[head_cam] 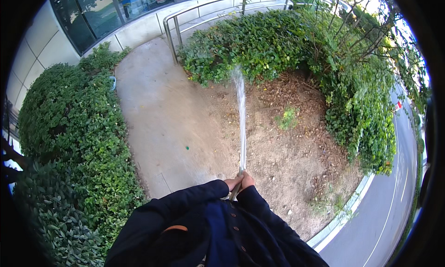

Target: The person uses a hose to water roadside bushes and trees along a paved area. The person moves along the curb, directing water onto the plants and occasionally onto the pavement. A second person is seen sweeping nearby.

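Observation:
Both of my hands are together in front of my body, closed around a garden hose (235, 191). My left hand (233, 183) comes in from the left and my right hand (247, 180) from the right, and they touch near the hose's end. A jet of water (242, 121) leaves that end and runs away from me over the bare soil (278, 162). It breaks into spray at the near edge of a leafy green hedge (253, 44). A small green plant (288, 119) grows from the soil to the right of the jet.
A concrete path (156, 93) runs left of the soil, with dense shrubs (80, 128) beyond it and a light-coloured pot (113, 83) at their edge. A metal handrail (170, 37) stands by the hedge. On the right, a kerb (347, 211) borders a road (386, 211).

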Demonstrator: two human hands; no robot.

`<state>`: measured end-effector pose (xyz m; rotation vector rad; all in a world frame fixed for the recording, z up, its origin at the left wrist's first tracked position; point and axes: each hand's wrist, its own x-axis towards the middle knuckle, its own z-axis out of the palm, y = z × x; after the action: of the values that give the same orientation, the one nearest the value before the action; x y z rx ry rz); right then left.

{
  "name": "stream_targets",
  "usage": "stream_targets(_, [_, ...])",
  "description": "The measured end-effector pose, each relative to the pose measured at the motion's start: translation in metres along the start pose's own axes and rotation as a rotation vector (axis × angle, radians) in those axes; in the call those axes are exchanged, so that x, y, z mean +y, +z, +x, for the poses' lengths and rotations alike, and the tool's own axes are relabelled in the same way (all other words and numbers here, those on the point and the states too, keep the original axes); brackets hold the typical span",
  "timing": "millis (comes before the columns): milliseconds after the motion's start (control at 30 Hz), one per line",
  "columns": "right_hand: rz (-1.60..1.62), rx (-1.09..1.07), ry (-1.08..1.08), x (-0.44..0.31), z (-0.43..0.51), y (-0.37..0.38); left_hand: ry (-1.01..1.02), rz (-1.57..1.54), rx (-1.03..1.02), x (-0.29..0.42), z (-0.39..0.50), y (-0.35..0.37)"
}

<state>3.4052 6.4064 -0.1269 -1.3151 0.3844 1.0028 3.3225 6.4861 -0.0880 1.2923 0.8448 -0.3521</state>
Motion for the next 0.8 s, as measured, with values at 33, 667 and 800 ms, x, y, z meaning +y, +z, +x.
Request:
stream_targets(33, [-0.018, -0.025, -0.006, 0.001, 0.001, -0.002, -0.005, 0.018, -0.006, -0.001, 0.000, 0.002])
stream_targets(667, [0.014, -0.057, -0.121, 0.007, 0.013, 0.019, -0.003, 0.078, -0.113, -0.024, 0.016, -0.018])
stream_targets(800, [0.145, -0.026, -0.163, -0.031, -0.029, 0.031, 0.023, 0.074, -0.024, -0.017, 0.039, -0.006])
